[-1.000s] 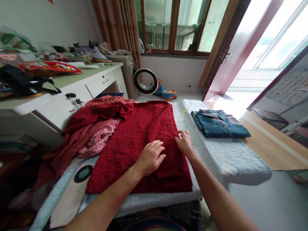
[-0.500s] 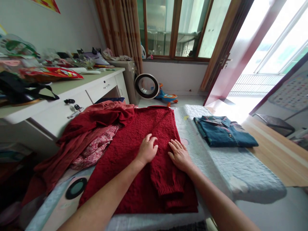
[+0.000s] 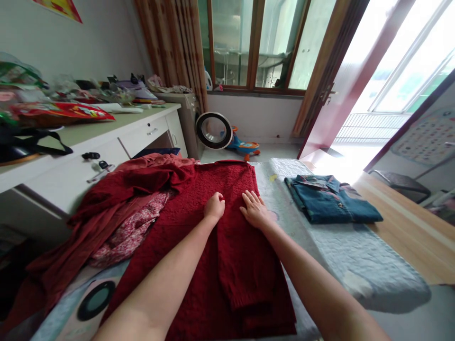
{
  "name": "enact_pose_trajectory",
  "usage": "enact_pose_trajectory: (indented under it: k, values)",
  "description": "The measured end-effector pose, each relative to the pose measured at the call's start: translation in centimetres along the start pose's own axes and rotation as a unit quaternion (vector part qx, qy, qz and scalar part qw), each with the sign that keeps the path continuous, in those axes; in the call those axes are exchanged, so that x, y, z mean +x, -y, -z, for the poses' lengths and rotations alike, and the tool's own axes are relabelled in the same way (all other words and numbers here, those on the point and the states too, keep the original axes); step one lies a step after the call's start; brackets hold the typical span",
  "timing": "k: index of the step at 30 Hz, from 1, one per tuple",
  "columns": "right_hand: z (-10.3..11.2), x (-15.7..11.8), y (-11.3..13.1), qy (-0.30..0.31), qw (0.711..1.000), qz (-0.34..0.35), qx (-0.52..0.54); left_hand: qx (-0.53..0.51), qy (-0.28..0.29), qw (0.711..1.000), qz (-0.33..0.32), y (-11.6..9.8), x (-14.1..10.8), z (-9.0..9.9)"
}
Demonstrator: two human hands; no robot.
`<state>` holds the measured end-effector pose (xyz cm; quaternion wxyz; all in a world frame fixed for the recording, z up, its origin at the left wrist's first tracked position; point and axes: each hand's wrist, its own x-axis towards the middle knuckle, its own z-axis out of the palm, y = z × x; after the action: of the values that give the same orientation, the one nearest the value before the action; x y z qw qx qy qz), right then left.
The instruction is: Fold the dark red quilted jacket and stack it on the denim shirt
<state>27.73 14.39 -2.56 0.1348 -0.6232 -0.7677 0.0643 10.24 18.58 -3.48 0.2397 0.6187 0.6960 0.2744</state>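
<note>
The fingers of the left hand (image 3: 214,206) are being held curled closed at the inner edge of the sleeve (image 3: 245,265); whether cloth is being pinched by them cannot be told. The fingers of the right hand (image 3: 254,209) are being held open and spread, palm down, over the upper sleeve. Smoothing seems to be what is being done, and it is probably being done best when light, even pressure is being applied by the flat right palm and the inner edge is being steadied at the left. Dragging is best being avoided, since the crinkled cloth could be bunched by it. Below the hands, the cuff (image 3: 250,298) is lying toward the near hem, and wants to be kept straight. The red top (image 3: 186,213) is being supported by the cover (image 3: 377,270), between the pile (image 3: 117,199) and the denim shirt (image 3: 330,201). At the left, more red cloth, perhaps the other sleeve, is lying across the pile, so sideways pulling is best being spared there. The folded shirt is lying well apart.
</note>
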Motion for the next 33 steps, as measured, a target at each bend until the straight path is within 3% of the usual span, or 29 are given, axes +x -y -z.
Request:
enact_pose_trajectory:
  k: [2, 5, 8, 11, 14, 19, 26, 33]
  values:
    - [-1.0, 0.4, -0.8, 0.041, 0.999, -0.004, 0.005, 0.03, -0.01, 0.999, -0.011, 0.1, -0.9, -0.3]
    - [-1.8, 0.3, -1.4, 0.046, 0.999, -0.002, 0.01, 0.092, -0.049, 0.994, -0.045, -0.6, -1.8, -0.5]
    - [-2.2, 0.3, -1.6, 0.027, 0.999, 0.002, 0.027, 0.164, -0.085, 0.969, -0.163, -2.3, -1.4, -1.2]
    - [-2.7, 0.6, -2.1, -0.003, 0.998, 0.0, 0.061, 0.164, -0.036, 0.952, -0.254, -3.8, -0.2, -2.8]
    - [-3.0, 1.0, -3.4, -0.027, 0.995, 0.005, 0.099, 0.17, 0.014, 0.952, -0.253, -3.9, 0.5, -4.8]
    - [-2.1, 2.3, -6.1, -0.021, 0.995, 0.013, 0.1, 0.212, 0.02, 0.947, -0.241, -2.9, 0.1, -6.2]
    - [-0.5, 8.6, -7.1, -0.063, 0.974, -0.106, 0.189, 0.218, 0.028, 0.944, -0.248, -3.0, -0.2, -6.0]
    - [-2.1, 16.9, -7.6, -0.114, 0.929, -0.196, 0.293, 0.213, 0.044, 0.945, -0.243, -3.1, -0.3, -6.2]
